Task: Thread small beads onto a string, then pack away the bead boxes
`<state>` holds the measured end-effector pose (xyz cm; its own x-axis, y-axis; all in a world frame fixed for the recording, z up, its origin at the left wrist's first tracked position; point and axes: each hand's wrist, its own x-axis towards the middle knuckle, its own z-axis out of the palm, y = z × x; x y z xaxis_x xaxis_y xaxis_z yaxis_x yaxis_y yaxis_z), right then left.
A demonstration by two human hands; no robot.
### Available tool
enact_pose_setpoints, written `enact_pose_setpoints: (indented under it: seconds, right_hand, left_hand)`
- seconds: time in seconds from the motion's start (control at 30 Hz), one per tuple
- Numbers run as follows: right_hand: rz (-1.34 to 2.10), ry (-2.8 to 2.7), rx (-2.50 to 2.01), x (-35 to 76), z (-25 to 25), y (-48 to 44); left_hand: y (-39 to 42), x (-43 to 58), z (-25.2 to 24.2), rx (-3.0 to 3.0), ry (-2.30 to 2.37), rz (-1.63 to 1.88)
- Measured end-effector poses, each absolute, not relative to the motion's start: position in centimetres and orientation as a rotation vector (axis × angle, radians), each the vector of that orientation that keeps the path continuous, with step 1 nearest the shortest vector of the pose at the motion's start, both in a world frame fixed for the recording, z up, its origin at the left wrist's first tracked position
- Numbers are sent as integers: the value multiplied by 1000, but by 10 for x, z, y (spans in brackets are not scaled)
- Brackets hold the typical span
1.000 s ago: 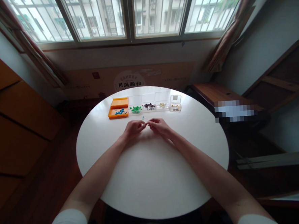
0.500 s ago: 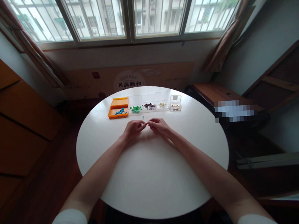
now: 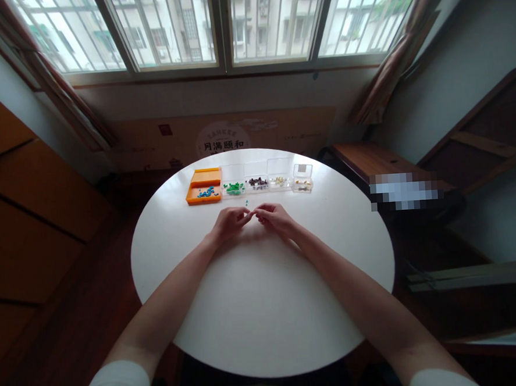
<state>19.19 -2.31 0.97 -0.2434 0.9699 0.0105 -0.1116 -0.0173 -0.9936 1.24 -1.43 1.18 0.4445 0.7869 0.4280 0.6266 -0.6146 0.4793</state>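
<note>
Both my hands rest on the round white table [image 3: 265, 309], fingertips meeting near its middle. My left hand [image 3: 229, 223] is curled, thumb and forefinger pinched together. My right hand [image 3: 274, 216] is curled the same way, pinching toward the left hand. Whatever sits between the fingertips is too small to name. A few tiny blue-green beads [image 3: 247, 204] lie on the table just beyond the fingertips. Behind them stands a row of small boxes: an orange box [image 3: 204, 186] with blue beads, then clear boxes with green beads [image 3: 234, 187], dark beads [image 3: 258, 183], pale beads [image 3: 279, 181] and a small separate clear box [image 3: 302, 178].
A barred window [image 3: 225, 26] and a cardboard panel stand behind the table. Wooden furniture lies to the left [image 3: 18, 202], and a wooden bench [image 3: 369, 160] to the right. A single tiny bead [image 3: 326, 199] lies right of the hands.
</note>
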Motion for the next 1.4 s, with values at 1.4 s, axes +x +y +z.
enact_pose_setpoints:
  seconds: [1.4]
  right_hand:
    - [1443,-1297,-1007,192,11,-24]
  left_hand:
    - [-14,13,11,2453,1226,931]
